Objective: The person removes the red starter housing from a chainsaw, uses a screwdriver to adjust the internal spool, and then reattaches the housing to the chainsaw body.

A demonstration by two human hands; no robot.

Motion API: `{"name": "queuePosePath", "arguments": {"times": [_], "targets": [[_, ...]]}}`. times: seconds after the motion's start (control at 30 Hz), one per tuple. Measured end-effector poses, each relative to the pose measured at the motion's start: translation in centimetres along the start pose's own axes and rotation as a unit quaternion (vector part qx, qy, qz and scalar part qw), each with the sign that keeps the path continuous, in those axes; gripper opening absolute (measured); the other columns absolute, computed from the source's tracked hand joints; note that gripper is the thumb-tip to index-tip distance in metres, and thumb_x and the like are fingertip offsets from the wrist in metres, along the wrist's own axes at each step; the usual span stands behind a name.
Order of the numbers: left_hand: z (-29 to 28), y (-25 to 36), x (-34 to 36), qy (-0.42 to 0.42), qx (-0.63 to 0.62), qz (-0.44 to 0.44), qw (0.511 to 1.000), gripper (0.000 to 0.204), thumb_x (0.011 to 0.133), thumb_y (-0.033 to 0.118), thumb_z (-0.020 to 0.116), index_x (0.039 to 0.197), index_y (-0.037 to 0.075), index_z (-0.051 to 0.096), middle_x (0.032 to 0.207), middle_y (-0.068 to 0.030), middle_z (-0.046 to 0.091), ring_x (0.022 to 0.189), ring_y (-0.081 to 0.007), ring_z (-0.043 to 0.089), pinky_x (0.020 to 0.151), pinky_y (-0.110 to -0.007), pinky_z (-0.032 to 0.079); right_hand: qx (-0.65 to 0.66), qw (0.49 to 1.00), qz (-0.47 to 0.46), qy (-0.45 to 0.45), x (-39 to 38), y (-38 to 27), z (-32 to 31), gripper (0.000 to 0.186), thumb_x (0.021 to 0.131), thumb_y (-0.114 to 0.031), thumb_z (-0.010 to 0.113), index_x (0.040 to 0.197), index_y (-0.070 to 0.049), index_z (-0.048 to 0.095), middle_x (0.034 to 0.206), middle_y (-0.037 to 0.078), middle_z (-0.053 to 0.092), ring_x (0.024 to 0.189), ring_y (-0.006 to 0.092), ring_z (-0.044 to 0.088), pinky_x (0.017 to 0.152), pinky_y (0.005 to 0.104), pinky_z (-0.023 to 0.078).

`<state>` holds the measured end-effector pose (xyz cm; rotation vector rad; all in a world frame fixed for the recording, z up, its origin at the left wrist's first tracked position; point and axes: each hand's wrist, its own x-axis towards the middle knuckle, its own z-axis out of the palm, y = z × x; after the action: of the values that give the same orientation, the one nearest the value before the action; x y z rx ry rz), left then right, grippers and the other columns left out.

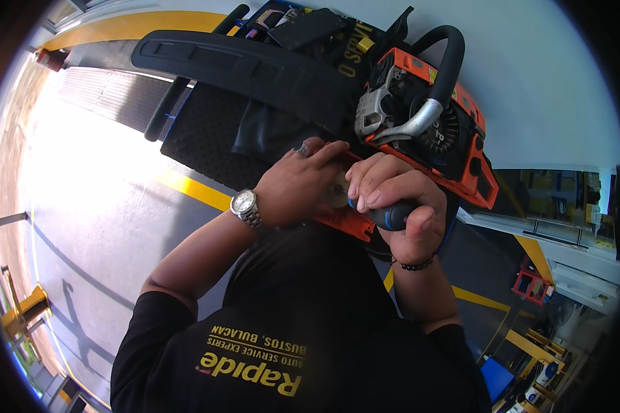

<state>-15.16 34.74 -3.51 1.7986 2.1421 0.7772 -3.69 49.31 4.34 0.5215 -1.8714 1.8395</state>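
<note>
My left hand (291, 184), with a ring and a wristwatch, rests on an orange housing (350, 226), fingers bent around its far edge. My right hand (403, 189) is closed on a black-and-blue handled tool (391, 216) above a pale round part (336, 191) in that housing; the tool's working end is hidden. Just beyond my right hand sits an orange-and-black chainsaw (465, 103), its black handle arching upward. A long black bar cover (207, 57) lies across the back of the dark textured work surface (196, 138).
A white surface (544, 117) fills the upper right. Below it stands a red tool holder (530, 283). Yellow metal posts (22, 308) are at the far left, and yellow frames with blue items (496, 378) at lower right. The grey floor has yellow lines.
</note>
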Motion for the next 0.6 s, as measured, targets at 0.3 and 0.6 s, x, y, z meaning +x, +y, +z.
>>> {"name": "queuePosePath", "arguments": {"times": [0.3,0.6], "targets": [[-0.2,0.3,0.1,-0.015,-0.006,-0.009,1.000,0.063,0.073,0.030,0.082,0.131,0.019,0.062,0.150,-0.0087,0.043,0.135,-0.0332,0.043,0.102,-0.044,0.046,0.116,0.992,0.005,0.042,-0.1,0.5,0.4,0.054,0.102,-0.054,0.047,0.109,-0.001,0.054,0.081,0.011,0.061,0.073,0.0160,0.059,0.068,0.0306,0.049],[-0.7,0.6,0.1,-0.001,0.006,0.013,1.000,0.055,0.072,0.034,0.082,0.120,0.011,0.066,0.149,-0.0109,0.042,0.132,-0.0332,0.044,0.104,-0.043,0.048,0.108,0.994,0.003,0.005,0.1,0.4,-0.3,0.047,0.098,-0.047,0.060,0.111,-0.003,0.053,0.090,0.012,0.055,0.073,0.0192,0.057,0.069,0.0318,0.047]]}}
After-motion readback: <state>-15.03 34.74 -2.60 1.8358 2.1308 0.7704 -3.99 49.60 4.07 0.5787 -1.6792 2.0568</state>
